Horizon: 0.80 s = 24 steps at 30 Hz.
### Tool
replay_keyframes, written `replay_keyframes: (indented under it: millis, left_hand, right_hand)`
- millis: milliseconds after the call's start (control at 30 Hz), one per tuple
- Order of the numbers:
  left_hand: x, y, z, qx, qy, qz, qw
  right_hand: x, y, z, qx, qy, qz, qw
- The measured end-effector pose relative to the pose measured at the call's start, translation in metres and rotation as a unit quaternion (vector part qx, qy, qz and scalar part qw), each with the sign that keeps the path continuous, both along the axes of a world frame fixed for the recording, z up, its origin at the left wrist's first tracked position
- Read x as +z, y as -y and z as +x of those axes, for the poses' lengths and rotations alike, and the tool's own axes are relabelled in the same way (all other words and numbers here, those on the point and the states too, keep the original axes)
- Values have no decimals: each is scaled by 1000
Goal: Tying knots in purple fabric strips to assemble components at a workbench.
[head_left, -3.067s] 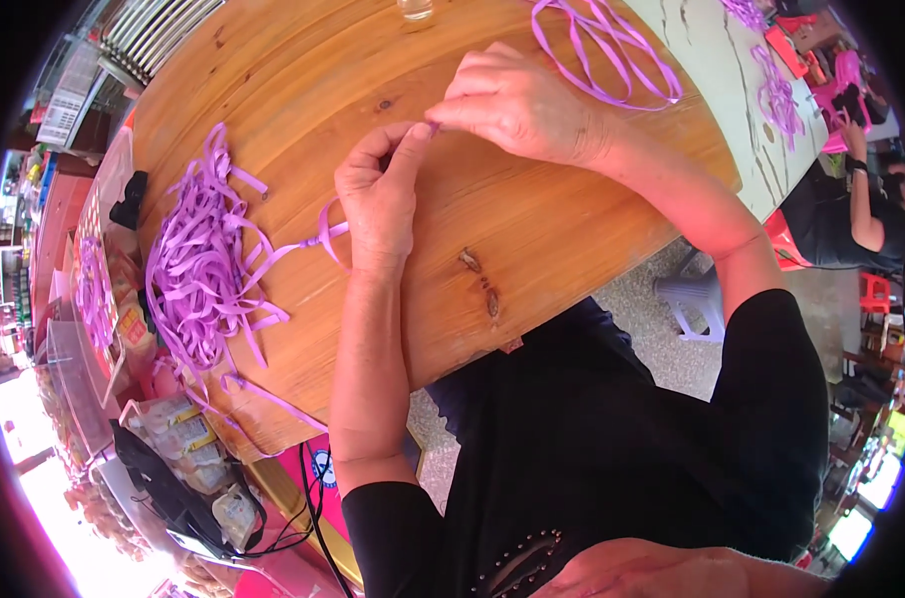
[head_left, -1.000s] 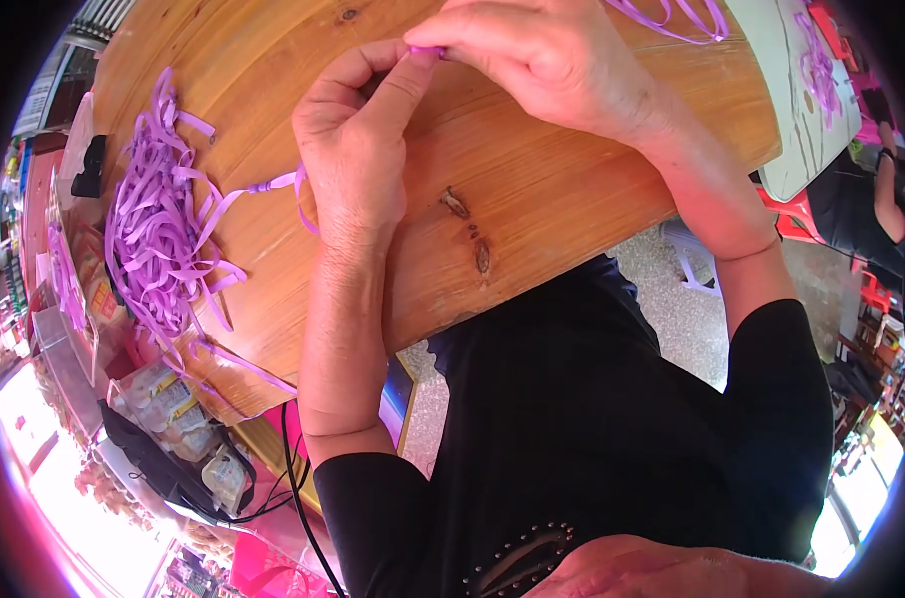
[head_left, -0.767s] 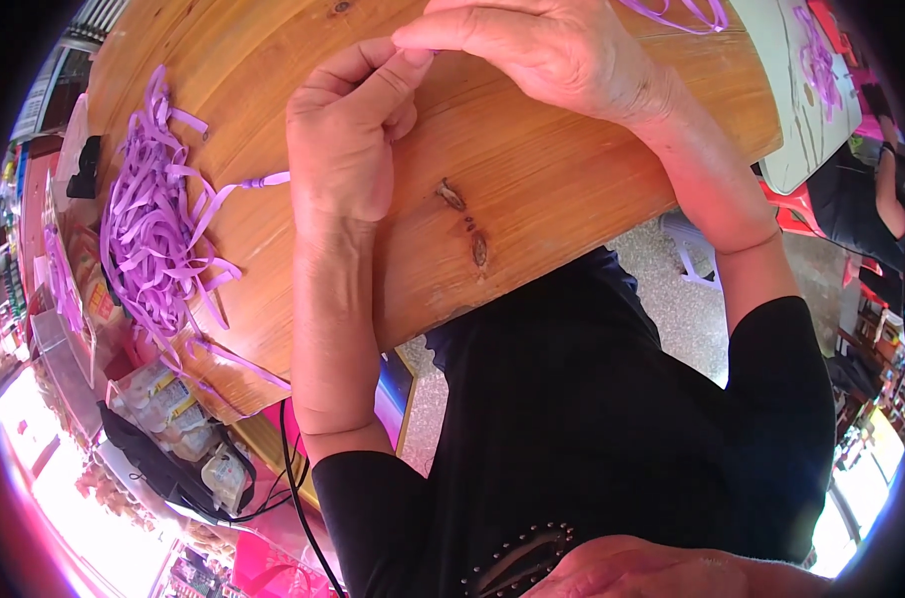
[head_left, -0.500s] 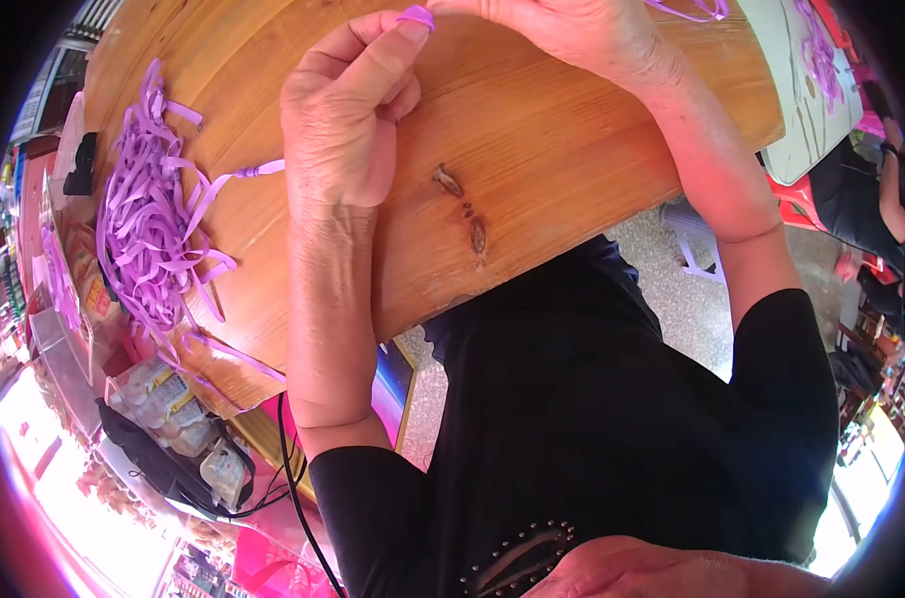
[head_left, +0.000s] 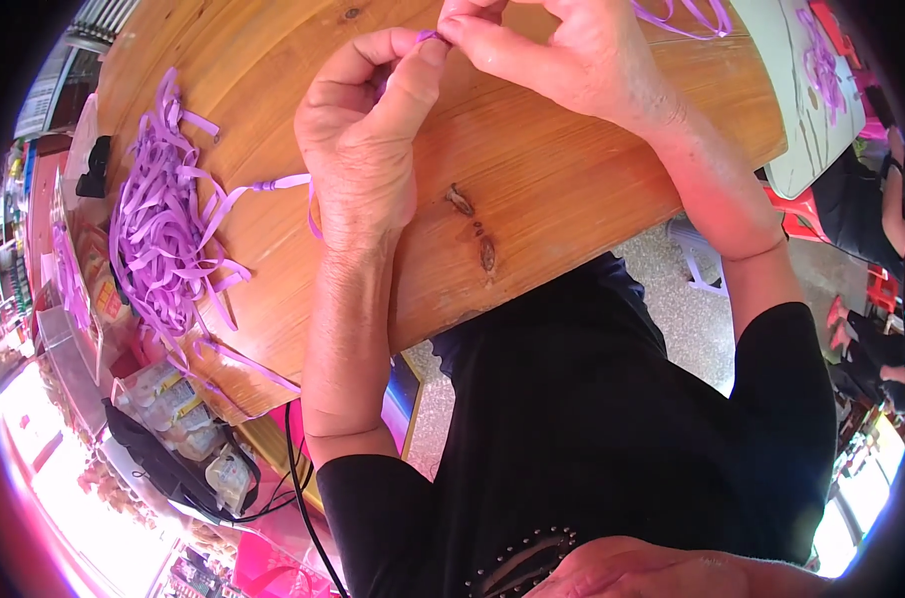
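Purple ribbon [head_left: 428,36], flat and narrow, is pinched in your left hand [head_left: 363,140]; your right hand [head_left: 584,70] meets it, grip unclear. Its curved strand [head_left: 315,213], hidden half a second ago, now shows.

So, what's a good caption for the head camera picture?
Two hands meet at purple ribbon over a wooden table with a ribbon heap.

A plain black top [head_left: 612,429] is worn, its cloth broken by soft folds. The upper arms are covered by loose black sleeves: the left sleeve [head_left: 373,503] and the right sleeve [head_left: 786,369] are both ended near the elbow. A slanted, elongated cut-out [head_left: 517,562] is set near the neckline and edged by small, round, pale studs [head_left: 513,540]. Dark navy cloth [head_left: 624,277] is seen past the top's lower edge. Forearms [head_left: 348,339] and hands [head_left: 358,135] are left bare, with fine creases noted at the wrists [head_left: 353,242]
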State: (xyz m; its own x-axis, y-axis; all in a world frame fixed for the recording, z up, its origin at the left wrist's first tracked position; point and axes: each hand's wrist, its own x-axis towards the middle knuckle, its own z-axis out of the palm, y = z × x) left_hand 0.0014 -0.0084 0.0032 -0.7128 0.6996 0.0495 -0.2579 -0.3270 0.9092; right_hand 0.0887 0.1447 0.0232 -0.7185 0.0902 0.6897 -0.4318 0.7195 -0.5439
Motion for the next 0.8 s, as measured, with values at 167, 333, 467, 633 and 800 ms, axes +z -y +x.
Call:
replay_keyframes:
  millis: [167,333,467,633,800]
  left_hand:
    - [-2,-1,0,-27,6,63,998]
    - [-8,0,-4,-69,74,113,988]
    - [-9,-1,-6,-64,77,112,989]
    - [-8,2,-5,-49,76,92,992]
    - [-3,0,0,-30,84,70,994]
  right_hand:
    - [14,1,3,24,261,-331,907]
    - [12,2,5,83,185,-272,941]
    - [3,-1,-5,98,-36,-51,993]
    - [21,8,5,36,-24,-22,999]
    - [24,5,8,48,6,-29,998]
